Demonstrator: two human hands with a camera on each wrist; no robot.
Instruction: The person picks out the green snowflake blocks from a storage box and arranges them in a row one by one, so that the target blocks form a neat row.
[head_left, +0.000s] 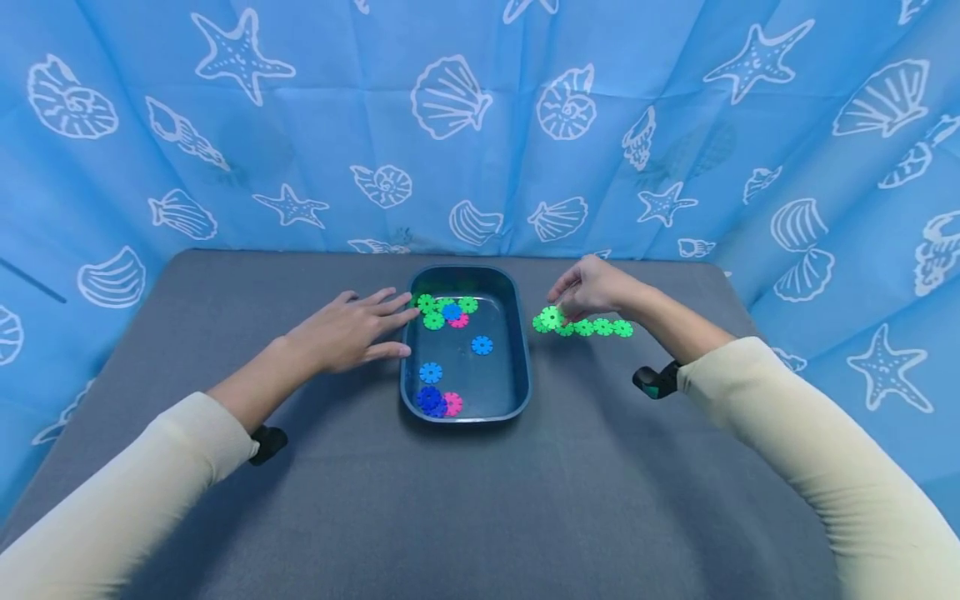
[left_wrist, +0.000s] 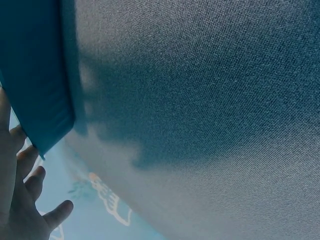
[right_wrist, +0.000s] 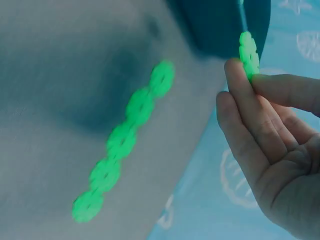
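Note:
My right hand (head_left: 592,287) pinches a green notched disc (right_wrist: 248,52) between thumb and fingers, seen edge-on in the right wrist view. In the head view that disc overlaps the left end of a row of several green discs (right_wrist: 121,141) lying edge to edge on the table. My left hand (head_left: 356,332) is spread with fingers straight, its fingertips right at the left rim of a dark blue tray (head_left: 522,350). Inside the tray are green discs (head_left: 433,321) at the back left, light blue discs (head_left: 482,345), dark blue discs (head_left: 429,398) and pink discs (head_left: 453,404).
The tray stands on a grey cloth-covered table (head_left: 480,508), left of the green row. Behind and beside the table hangs a blue curtain (head_left: 315,125) with white shells and starfish. Dark wrist devices (head_left: 656,381) sit at both sleeves.

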